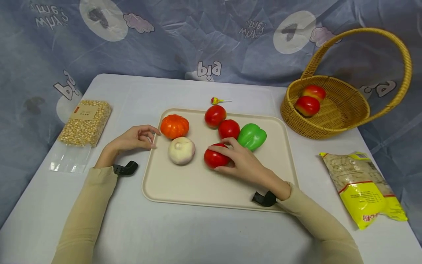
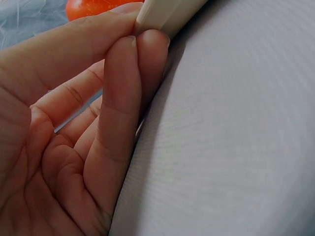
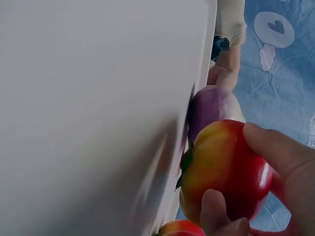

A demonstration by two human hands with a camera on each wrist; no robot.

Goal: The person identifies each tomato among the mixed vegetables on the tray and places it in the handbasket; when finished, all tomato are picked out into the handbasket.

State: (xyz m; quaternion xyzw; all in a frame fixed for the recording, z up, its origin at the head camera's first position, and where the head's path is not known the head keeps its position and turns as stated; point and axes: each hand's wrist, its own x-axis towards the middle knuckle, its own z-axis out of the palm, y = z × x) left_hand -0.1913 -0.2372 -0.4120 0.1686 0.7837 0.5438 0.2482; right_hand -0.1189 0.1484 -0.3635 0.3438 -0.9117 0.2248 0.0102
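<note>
My right hand grips a red tomato over the middle of the beige tray. In the right wrist view this tomato shows a yellow patch and green leaves, with thumb and fingers around it. My left hand is at the tray's left edge; in the left wrist view its thumb and fingertips pinch the tray rim. Two more tomatoes, one farther back and one nearer, lie on the tray with a green bell pepper, an orange pumpkin and a garlic bulb.
A wicker basket with a tall handle stands at the back right, holding two red-yellow fruits. A yellow bag lies at the right, a bag of corn kernels at the left. Behind the tray lies a lollipop.
</note>
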